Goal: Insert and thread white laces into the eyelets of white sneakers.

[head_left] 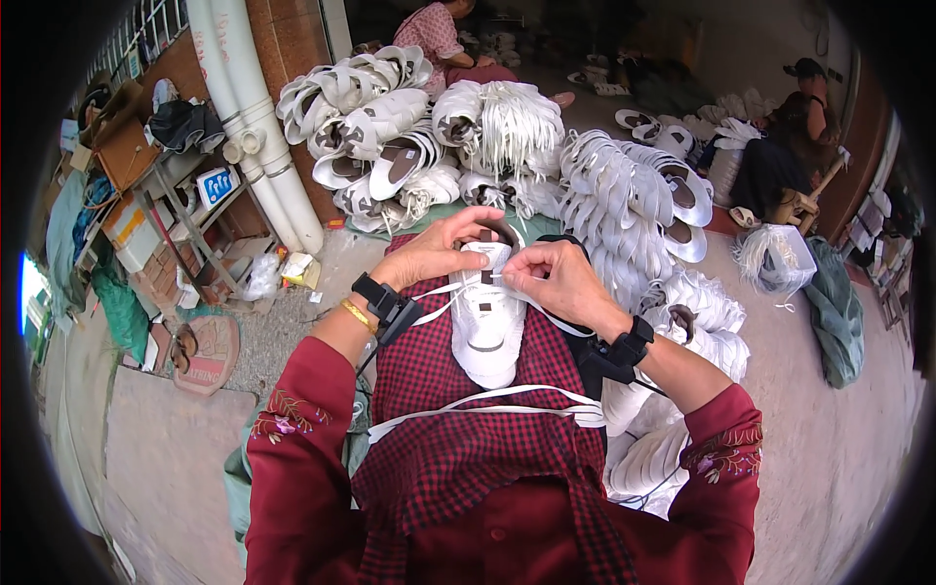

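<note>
A white shoe upper (487,336) lies on my lap over a red and black checked apron (414,361), its toe pointing toward me. My left hand (439,249) is closed on the shoe upper, gripping it by the tongue and collar end, with the thumb on top. Close beside it, my right hand (561,281) pinches a white shoelace (436,317) at the eyelets. Loose lace ends trail out on both sides of the shoe upper. Across the apron below the toe lies a bunch of white laces (531,392).
Large piles of white shoe uppers (375,127) stand ahead, with more stacked at my right (624,210). A white basket of laces (780,258) sits farther right. At left are a cluttered metal shelf (185,210) and white pipes (263,127). Two other people sit farther back.
</note>
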{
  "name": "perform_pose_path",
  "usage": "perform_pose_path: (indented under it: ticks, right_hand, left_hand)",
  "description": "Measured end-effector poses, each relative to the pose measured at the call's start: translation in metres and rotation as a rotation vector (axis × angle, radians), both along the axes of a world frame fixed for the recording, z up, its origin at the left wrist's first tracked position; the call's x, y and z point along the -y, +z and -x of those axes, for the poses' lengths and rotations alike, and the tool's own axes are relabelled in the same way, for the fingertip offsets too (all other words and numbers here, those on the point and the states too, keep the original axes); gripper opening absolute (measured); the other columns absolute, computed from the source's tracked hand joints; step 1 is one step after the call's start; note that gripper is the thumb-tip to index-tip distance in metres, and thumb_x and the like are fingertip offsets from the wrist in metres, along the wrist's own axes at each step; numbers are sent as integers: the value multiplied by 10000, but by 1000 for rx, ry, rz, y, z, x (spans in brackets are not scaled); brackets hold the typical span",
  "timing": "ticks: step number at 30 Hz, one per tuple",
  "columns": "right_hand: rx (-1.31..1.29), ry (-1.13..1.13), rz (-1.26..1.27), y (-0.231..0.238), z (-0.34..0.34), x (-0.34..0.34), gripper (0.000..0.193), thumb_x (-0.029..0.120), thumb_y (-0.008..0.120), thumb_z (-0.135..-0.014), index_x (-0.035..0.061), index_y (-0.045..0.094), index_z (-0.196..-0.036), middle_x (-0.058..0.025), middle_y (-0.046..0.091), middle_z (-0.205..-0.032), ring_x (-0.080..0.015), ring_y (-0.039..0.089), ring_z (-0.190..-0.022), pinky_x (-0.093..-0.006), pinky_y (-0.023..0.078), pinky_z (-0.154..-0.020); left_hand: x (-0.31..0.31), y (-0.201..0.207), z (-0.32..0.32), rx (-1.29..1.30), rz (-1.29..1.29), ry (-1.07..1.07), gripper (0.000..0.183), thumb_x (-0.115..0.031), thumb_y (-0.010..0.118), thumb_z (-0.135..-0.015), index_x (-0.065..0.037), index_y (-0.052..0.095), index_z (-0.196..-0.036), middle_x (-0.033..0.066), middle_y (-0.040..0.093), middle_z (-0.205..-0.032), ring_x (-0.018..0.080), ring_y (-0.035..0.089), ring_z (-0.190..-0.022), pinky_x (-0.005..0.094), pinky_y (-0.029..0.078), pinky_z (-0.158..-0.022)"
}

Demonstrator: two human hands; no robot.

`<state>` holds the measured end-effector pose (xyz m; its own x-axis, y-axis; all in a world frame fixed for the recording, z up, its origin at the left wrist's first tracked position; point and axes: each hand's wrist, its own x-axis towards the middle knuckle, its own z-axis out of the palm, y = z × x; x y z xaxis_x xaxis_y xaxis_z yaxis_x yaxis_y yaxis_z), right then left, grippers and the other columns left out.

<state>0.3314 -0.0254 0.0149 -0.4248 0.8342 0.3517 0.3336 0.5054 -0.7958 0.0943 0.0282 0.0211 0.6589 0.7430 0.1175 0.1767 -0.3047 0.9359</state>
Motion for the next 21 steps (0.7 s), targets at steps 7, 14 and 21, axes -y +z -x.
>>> perform_pose_path:
  ticks: [7, 14, 21]
  right_hand:
    - [-180, 34, 62, -11, -5, -7, 151, 124, 677, -873, -24, 704, -875, 12, 651, -734, -31, 544, -664, -225, 452, -596]
    - [-92, -28, 43, -13, -3, -2, 160, 132, 689, -851, -26, 702, -828, -5, 651, -720, -49, 539, -650, -243, 454, -600]
    - [51, -93, -168, -10, 17, -6, 153, 125, 688, -797, -27, 691, -802, -92, 657, -673, -127, 593, -616, -294, 481, -607]
  left_hand:
    - [18, -6, -21, -512, -511, 225, 394, -218, 772, -748, -149, 652, -1117, 148, 482, -1387, 352, 466, -1294, 453, 365, -1088]
    - [6, -3, -5, -230, -273, 129, 211, -267, 729, -872, -59, 748, -902, 192, 627, -1261, 284, 446, -1354, 402, 390, -1036]
    - [5, -8, 7, -35, -57, 27, 214, -241, 713, -890, -30, 746, -901, 86, 696, -1046, 236, 460, -1336, 366, 387, -1026]
